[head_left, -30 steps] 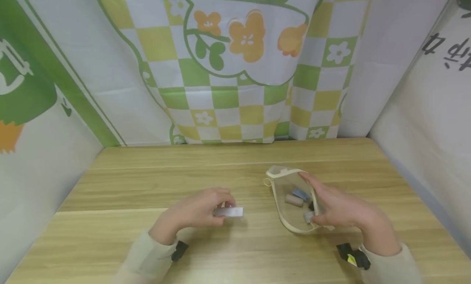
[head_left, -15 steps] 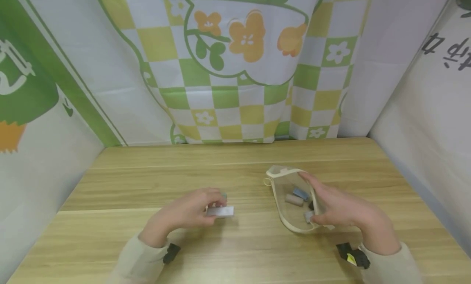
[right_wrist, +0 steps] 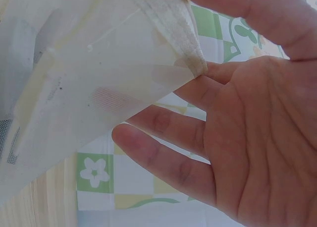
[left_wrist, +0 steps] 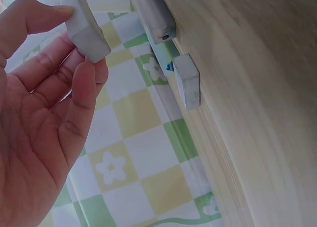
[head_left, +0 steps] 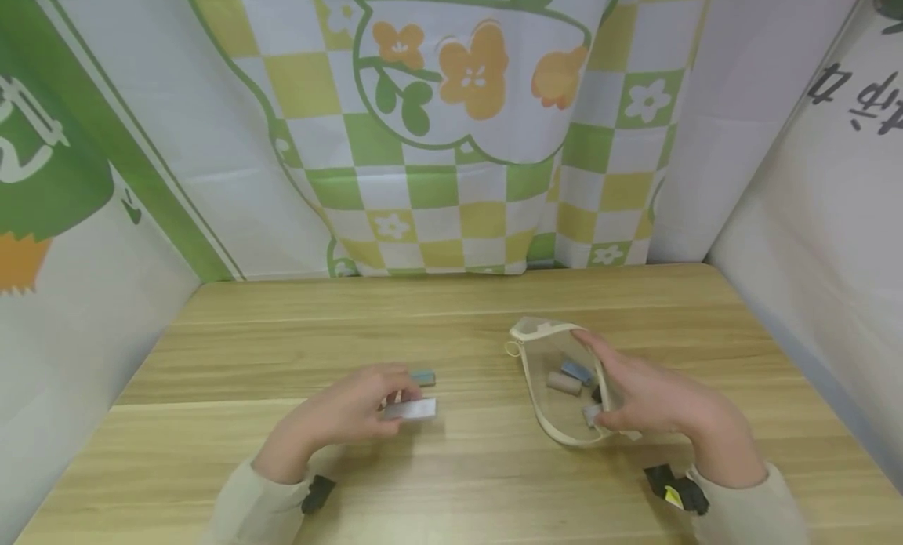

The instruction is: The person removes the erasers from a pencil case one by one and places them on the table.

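Note:
My left hand [head_left: 353, 408] pinches a white, eraser-like block [head_left: 416, 408] between thumb and fingers, just above the table. In the left wrist view the same white block [left_wrist: 86, 31] shows its plain end. Just behind the fingers lies a small teal block [head_left: 423, 378], partly covered by the hand. My right hand [head_left: 656, 396] grips the rim of a sheer cream zip pouch [head_left: 539, 419], whose mouth gapes towards the left. Inside are a blue block [head_left: 577, 373], a beige cylinder [head_left: 564, 384], a pale grey block [head_left: 591, 416] and something dark, partly hidden.
In the left wrist view, a whitish block [left_wrist: 187, 81] and a grey block with a small dark hole [left_wrist: 153, 16] lie on the table. The wooden table [head_left: 466, 490] reaches back to a checked curtain [head_left: 458, 216]. White hangings flank both sides.
My left hand has moved left with the white block, and the teal block has come into view behind its fingers. The right hand and pouch have hardly moved.

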The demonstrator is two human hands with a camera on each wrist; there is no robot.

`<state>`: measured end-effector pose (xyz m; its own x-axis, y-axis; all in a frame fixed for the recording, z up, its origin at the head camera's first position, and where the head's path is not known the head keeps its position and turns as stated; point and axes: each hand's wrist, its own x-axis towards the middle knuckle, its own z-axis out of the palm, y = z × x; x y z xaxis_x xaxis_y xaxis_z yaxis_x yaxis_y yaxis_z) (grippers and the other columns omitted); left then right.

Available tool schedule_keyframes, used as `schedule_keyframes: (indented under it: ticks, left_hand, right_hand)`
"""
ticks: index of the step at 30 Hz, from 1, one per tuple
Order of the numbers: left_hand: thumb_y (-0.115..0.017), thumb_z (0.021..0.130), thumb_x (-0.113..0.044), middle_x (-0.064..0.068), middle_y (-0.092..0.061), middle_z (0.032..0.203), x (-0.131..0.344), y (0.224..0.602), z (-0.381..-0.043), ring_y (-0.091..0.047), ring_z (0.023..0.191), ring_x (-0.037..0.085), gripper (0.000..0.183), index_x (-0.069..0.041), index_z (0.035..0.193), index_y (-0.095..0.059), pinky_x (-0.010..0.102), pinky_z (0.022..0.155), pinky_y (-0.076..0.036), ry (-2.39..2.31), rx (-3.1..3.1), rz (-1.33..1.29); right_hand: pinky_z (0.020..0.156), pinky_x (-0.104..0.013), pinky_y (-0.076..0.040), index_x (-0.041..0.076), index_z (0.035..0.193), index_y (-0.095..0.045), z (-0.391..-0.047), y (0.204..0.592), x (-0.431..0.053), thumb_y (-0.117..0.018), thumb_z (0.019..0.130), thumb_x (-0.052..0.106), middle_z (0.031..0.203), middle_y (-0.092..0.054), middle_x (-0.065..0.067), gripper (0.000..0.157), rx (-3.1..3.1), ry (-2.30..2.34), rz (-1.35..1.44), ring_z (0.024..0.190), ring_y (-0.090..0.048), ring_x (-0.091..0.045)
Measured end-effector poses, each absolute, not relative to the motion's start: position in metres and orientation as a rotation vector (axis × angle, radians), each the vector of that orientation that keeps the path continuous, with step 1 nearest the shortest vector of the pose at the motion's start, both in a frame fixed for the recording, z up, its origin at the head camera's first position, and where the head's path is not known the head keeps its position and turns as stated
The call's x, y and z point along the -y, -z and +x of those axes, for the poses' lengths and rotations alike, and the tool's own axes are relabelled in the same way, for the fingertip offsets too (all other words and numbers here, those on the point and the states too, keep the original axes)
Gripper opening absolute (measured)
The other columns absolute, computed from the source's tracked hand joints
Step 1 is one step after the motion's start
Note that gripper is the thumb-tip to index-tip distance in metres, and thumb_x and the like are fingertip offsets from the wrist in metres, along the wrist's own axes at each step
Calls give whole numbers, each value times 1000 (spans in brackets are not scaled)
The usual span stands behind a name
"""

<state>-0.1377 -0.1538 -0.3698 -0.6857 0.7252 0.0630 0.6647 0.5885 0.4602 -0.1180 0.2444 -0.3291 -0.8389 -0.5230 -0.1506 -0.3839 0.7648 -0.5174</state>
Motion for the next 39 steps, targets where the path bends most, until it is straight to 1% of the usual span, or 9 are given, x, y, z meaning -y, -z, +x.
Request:
schedule_keyframes:
  ticks: [3, 6, 8, 10, 14, 20, 23, 30, 39]
  left_hand:
    - [-71, 76, -5, -6, -62, 97, 156, 370, -137, -54, 83, 6, 33, -11, 109, -70, 20, 70, -49, -693, -2681, 1173]
    - [-70, 75, -5, -7, -62, 96, 159, 371, -137, -54, 83, 6, 34, -11, 109, -69, 21, 71, -50, -698, -2677, 1146]
    - [-70, 75, -6, -8, -61, 96, 161, 371, -137, -54, 83, 6, 35, -11, 109, -69, 21, 71, -50, -697, -2678, 1118]
    - [-70, 75, -6, -9, -61, 95, 163, 373, -138, -54, 82, 6, 35, -12, 109, -70, 20, 70, -50, -695, -2680, 1095]
    - [-70, 74, -6, -9, -62, 96, 166, 375, -137, -54, 82, 5, 35, -13, 109, -70, 20, 69, -50, -704, -2673, 1070]
    - [-71, 75, -6, -9, -64, 99, 171, 378, -137, -54, 83, 5, 35, -15, 108, -70, 21, 71, -50, -702, -2668, 1045]
    - [-73, 75, -6, -10, -64, 99, 171, 378, -136, -55, 83, 4, 35, -17, 107, -70, 21, 73, -50, -688, -2666, 1023]
    - [-72, 74, -5, -13, -62, 96, 171, 381, -135, -54, 83, 5, 33, -19, 104, -69, 23, 74, -50, -669, -2643, 991]
    - [-72, 72, -3, -11, -62, 93, 171, 382, -136, -53, 82, 7, 34, -15, 103, -70, 24, 73, -48, -654, -2634, 971]
  right_hand:
    - [100, -61, -46, 10, 158, -8, -118, 329, -245, -81, 79, 22, 145, -43, -37, 108, -2685, 694, -704, 105, -65, -34]
    - [100, -60, -46, 11, 158, -7, -118, 329, -244, -80, 79, 22, 147, -41, -36, 108, -2667, 702, -693, 100, -66, -30]
    - [101, -60, -46, 12, 158, -7, -118, 328, -244, -80, 80, 22, 149, -39, -35, 108, -2657, 709, -686, 102, -65, -28]
    - [101, -60, -46, 12, 159, -6, -118, 328, -244, -80, 81, 22, 150, -38, -34, 108, -2649, 712, -678, 100, -65, -25]
    - [102, -60, -45, 13, 159, -6, -118, 328, -244, -79, 81, 22, 151, -36, -34, 107, -2647, 711, -674, 102, -64, -26]
    - [105, -62, -42, 12, 159, -5, -117, 328, -244, -79, 82, 22, 154, -31, -33, 107, -2657, 708, -673, 118, -59, -39]
    - [105, -62, -41, 12, 159, -5, -117, 328, -244, -79, 82, 23, 155, -31, -32, 107, -2660, 704, -675, 122, -56, -43]
    - [105, -62, -41, 13, 159, -5, -117, 329, -243, -78, 83, 22, 155, -32, -32, 106, -2655, 699, -666, 119, -58, -40]
    - [104, -63, -41, 13, 159, -5, -118, 330, -245, -78, 83, 24, 154, -32, -33, 106, -2650, 708, -681, 120, -58, -42]
